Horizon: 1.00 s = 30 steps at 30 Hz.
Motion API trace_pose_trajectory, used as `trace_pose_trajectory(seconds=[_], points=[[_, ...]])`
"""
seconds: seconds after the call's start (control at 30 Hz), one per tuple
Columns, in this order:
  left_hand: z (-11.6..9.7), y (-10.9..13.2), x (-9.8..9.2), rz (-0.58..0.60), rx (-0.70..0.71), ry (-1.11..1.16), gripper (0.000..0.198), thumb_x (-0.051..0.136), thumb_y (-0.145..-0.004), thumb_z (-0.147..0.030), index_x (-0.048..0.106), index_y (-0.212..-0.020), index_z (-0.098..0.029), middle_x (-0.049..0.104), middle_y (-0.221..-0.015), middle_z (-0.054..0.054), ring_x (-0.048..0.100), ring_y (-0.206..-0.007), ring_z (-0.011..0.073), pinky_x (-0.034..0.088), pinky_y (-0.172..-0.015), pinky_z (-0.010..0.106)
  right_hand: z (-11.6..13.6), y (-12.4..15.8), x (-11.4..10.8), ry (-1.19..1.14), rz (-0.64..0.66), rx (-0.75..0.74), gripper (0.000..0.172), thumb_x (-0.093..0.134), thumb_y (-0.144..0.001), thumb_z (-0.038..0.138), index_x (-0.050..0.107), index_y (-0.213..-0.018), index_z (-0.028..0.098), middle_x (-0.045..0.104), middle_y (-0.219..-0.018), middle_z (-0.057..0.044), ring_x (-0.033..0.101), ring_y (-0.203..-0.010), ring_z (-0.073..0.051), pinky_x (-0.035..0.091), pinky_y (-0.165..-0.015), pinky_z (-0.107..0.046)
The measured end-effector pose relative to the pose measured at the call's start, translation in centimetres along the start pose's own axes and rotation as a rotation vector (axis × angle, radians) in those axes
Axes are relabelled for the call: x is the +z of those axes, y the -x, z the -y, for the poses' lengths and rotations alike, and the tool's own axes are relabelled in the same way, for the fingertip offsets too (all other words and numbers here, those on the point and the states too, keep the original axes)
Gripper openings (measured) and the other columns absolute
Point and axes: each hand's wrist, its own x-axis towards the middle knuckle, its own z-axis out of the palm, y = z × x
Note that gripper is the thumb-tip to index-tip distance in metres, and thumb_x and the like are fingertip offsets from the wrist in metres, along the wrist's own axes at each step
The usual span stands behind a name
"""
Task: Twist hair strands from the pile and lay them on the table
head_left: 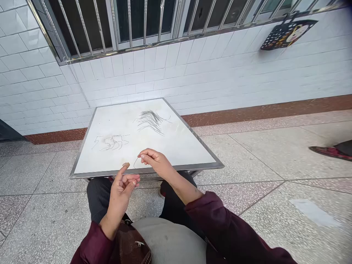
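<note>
My right hand (155, 161) is over the table's near edge, thumb and fingertips pinching a thin dark strand (134, 164). The strand bends down toward my left hand (122, 189); I cannot tell whether it is wire, thread or hair. Just in front of the table edge, my left hand has its thumb against the curled fingers while its index finger points up, with something tan on its tip. Whether anything is pinched there is too small to see. A dense pile of dark strands (150, 119) and a looser group of strands (112, 142) lie on the white tabletop (178, 146).
The metal-rimmed table stands close to a white tiled wall (220, 73) below a barred window (143, 22). A patterned bag (287, 35) hangs at upper right. Another person's shoe (331, 152) and a white sheet (316, 212) are on the floor at right.
</note>
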Motion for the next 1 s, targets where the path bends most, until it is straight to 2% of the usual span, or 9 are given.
trace_pose_trajectory(seconds=[0.2, 0.3, 0.43, 0.57, 0.67, 0.83, 0.9, 1.0], points=[[1.9, -0.3, -0.1, -0.003, -0.039, 0.054, 0.063, 0.072, -0.081, -0.035, 0.047, -0.137, -0.019, 0.074, -0.098, 0.009, 0.071, -0.091, 0.0206, 0.054, -0.085, 0.037, -1.2, -0.1, -0.1, -0.02, 0.055, 0.005, 0.023, 0.058, -0.087, 0.044, 0.064, -0.095, 0.023, 0.062, -0.075, 0.001, 0.058, -0.073, -0.016, 0.047, -0.072, -0.031], [2.9, -0.8, -0.4, -0.042, -0.022, 0.034, 0.06, 0.076, -0.077, -0.032, 0.052, -0.131, -0.02, 0.073, -0.097, 0.008, 0.07, -0.09, 0.0194, 0.053, -0.084, 0.034, -1.8, -0.4, -0.5, 0.071, 0.102, -0.001, 0.022, 0.053, -0.09, 0.041, 0.063, -0.098, 0.023, 0.063, -0.079, 0.0, 0.06, -0.078, -0.017, 0.046, -0.076, -0.033], [4.9, -1.8, -0.9, -0.089, -0.005, 0.055, 0.057, 0.079, -0.071, -0.027, 0.058, -0.123, -0.02, 0.072, -0.096, 0.008, 0.07, -0.088, 0.0195, 0.053, -0.081, 0.034, -2.9, -1.2, -0.6, 0.192, 0.101, 0.032, 0.022, 0.051, -0.09, 0.04, 0.062, -0.097, 0.023, 0.067, -0.085, -0.001, 0.061, -0.084, -0.019, 0.043, -0.079, -0.034], [7.0, -2.6, -1.3, -0.11, 0.019, 0.075, 0.053, 0.077, -0.074, -0.027, 0.059, -0.123, -0.019, 0.071, -0.098, 0.009, 0.069, -0.09, 0.0197, 0.052, -0.085, 0.036, -5.1, -2.4, -0.6, 0.223, 0.115, 0.059, 0.02, 0.052, -0.087, 0.038, 0.063, -0.095, 0.022, 0.069, -0.085, -0.002, 0.062, -0.086, -0.02, 0.042, -0.081, -0.034], [8.4, -3.3, -1.9, -0.129, 0.03, 0.052, 0.048, 0.073, -0.079, -0.033, 0.059, -0.123, -0.018, 0.071, -0.1, 0.01, 0.068, -0.092, 0.02, 0.052, -0.086, 0.036, -7.7, -4.2, -1.0, 0.233, 0.05, 0.096, 0.022, 0.054, -0.085, 0.04, 0.063, -0.092, 0.023, 0.07, -0.084, -0.001, 0.062, -0.084, -0.02, 0.042, -0.078, -0.033], [10.3, -5.1, -4.9, -0.203, 0.083, -0.12, 0.049, 0.064, -0.085, -0.043, 0.057, -0.127, -0.018, 0.07, -0.102, 0.011, 0.067, -0.093, 0.0213, 0.053, -0.083, 0.035, -12.4, -8.5, -2.2, 0.254, -0.049, 0.147, 0.024, 0.051, -0.082, 0.043, 0.062, -0.088, 0.022, 0.07, -0.082, -0.003, 0.063, -0.082, -0.02, 0.044, -0.076, -0.033], [10.8, -6.1, -6.9, -0.266, 0.105, -0.224, 0.048, 0.06, -0.087, -0.044, 0.058, -0.127, -0.018, 0.07, -0.104, 0.011, 0.067, -0.092, 0.0212, 0.054, -0.081, 0.034, -14.1, -10.3, -2.6, 0.273, -0.083, 0.169, 0.024, 0.05, -0.081, 0.042, 0.062, -0.086, 0.022, 0.07, -0.081, -0.003, 0.064, -0.078, -0.02, 0.044, -0.074, -0.032], [10.9, -8.0, -10.4, -0.38, 0.134, -0.39, 0.046, 0.053, -0.089, -0.045, 0.058, -0.125, -0.017, 0.071, -0.101, 0.012, 0.068, -0.085, 0.0213, 0.055, -0.07, 0.033, -15.9, -13.0, -2.9, 0.308, -0.123, 0.188, 0.023, 0.049, -0.08, 0.04, 0.063, -0.086, 0.022, 0.071, -0.083, -0.003, 0.063, -0.075, -0.019, 0.045, -0.071, -0.032]])
